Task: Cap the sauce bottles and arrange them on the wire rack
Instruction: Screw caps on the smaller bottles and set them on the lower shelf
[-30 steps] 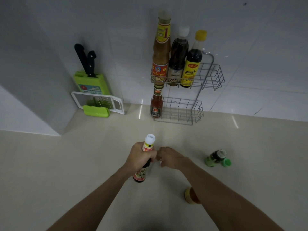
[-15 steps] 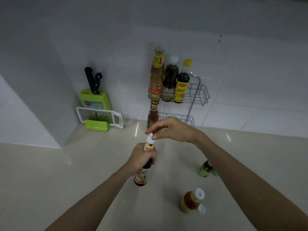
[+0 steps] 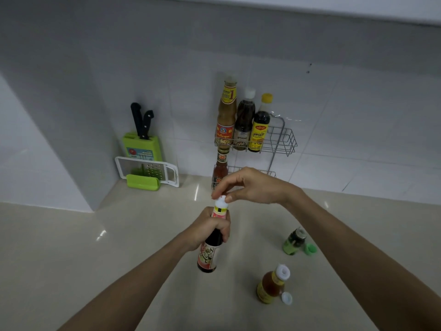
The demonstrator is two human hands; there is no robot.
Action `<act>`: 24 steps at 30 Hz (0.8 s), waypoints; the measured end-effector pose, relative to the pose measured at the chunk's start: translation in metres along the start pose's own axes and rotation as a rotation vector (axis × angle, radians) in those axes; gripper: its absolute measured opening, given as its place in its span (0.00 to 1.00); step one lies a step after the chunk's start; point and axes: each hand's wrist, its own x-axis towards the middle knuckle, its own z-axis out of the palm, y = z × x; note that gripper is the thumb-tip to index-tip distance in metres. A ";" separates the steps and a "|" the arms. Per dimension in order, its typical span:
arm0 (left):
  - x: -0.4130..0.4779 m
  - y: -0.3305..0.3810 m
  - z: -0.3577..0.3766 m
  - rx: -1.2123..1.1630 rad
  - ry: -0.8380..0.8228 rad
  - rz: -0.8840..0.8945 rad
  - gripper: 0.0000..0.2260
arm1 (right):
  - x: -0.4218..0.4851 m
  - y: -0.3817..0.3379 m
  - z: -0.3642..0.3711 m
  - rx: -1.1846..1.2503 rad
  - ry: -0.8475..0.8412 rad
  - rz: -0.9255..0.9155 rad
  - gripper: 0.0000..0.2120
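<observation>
My left hand (image 3: 207, 228) grips the neck of a dark sauce bottle (image 3: 209, 253) that stands on the counter. Its white cap (image 3: 221, 201) is pinched on top by the fingertips of my right hand (image 3: 248, 186). On the counter to the right stand a small green bottle (image 3: 294, 241) with a loose green cap (image 3: 311, 249) beside it, and an orange sauce bottle (image 3: 272, 284) with a loose white cap (image 3: 286, 298) beside it. The wire rack (image 3: 281, 142) on the wall holds three tall bottles (image 3: 243, 123) on its upper shelf and a red sauce bottle (image 3: 220, 170) on the lower one.
A green knife block (image 3: 142, 145) with two black-handled knives stands at the back left, with a white and green grater (image 3: 149, 173) leaning in front of it. A tiled wall corner juts out at the left. The beige counter (image 3: 95, 259) spreads all around.
My right hand rose from beside the bottle's neck to its top and now pinches the white cap. The view tilted upward. My left hand kept its grip.
</observation>
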 end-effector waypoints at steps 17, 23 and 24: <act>-0.004 0.012 0.009 0.153 0.110 -0.060 0.02 | -0.011 -0.002 -0.008 -0.085 0.000 0.066 0.13; -0.006 0.018 0.011 0.226 0.203 0.013 0.04 | -0.014 -0.001 0.013 -0.261 0.188 0.079 0.19; -0.005 0.023 0.008 0.244 0.202 0.024 0.04 | -0.014 -0.003 0.014 -0.376 0.223 0.048 0.20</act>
